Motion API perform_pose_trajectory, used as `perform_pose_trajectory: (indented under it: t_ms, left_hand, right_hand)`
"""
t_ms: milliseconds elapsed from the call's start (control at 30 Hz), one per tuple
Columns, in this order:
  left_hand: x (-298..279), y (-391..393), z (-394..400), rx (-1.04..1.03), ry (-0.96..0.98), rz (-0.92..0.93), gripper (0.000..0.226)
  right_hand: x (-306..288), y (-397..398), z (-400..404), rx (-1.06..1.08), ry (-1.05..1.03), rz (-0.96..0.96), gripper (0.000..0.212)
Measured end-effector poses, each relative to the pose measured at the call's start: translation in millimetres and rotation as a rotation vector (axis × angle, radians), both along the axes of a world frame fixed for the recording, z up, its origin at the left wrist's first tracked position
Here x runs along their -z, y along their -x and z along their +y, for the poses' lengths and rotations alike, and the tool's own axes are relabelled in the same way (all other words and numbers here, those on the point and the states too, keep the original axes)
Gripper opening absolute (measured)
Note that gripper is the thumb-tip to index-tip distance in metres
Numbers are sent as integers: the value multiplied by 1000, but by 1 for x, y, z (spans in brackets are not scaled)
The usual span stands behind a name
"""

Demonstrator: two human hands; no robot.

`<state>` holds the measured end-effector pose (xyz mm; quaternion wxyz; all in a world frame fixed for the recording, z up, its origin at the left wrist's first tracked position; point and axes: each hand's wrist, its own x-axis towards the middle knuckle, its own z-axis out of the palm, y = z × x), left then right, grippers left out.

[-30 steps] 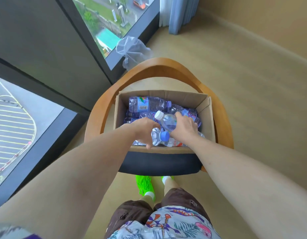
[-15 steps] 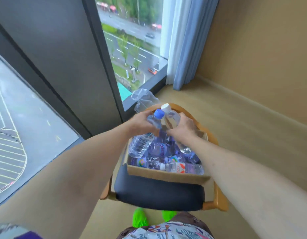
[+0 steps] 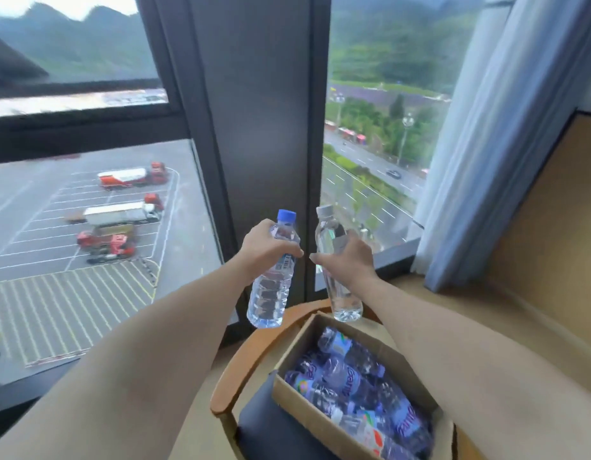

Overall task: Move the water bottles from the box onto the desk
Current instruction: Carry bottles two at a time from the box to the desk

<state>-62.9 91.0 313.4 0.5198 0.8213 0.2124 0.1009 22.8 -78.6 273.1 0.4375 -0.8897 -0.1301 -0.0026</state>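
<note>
My left hand point(image 3: 262, 249) grips a clear water bottle with a blue cap point(image 3: 270, 293) around its upper body, held upright in the air. Beside it, my right hand point(image 3: 348, 257) holds a second clear bottle with a white cap point(image 3: 340, 300), also upright. Both bottles hang above and behind the open cardboard box point(image 3: 297, 403). Inside the box lie several more water bottles point(image 3: 350, 380) with purple labels, on their sides. No desk is in view.
The box rests on the dark seat of a wooden armchair point(image 3: 241, 366). Straight ahead are a tall window and its dark frame point(image 3: 254, 127). A pale blue curtain point(image 3: 506, 144) hangs at the right, next to a tan wall point(image 3: 559, 227).
Both hands lifted their bottles up out of the box and away from it. The view swung upward from the box to the window.
</note>
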Motion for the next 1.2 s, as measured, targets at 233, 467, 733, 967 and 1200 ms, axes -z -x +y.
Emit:
perform_pose_trajectory:
  t_ms: [233, 467, 733, 967, 1200]
  left_hand:
    - [-27, 85, 28, -438, 0, -106, 65]
    - [-61, 203, 51, -764, -49, -159, 46]
    - [-88, 366, 71, -1024, -137, -171, 52]
    - [-88, 535, 69, -1242, -165, -133, 54]
    - [-71, 725, 43, -1500, -142, -120, 49]
  right_hand:
    - [-30, 45, 68, -301, -143, 21, 59]
    - [-52, 132, 141, -612, -138, 3, 60]
    - [-83, 279, 195, -878, -268, 97, 62]
    - [-87, 446, 226, -1085, -228, 95, 58]
    - [-76, 642, 233, -1306, -195, 147, 55]
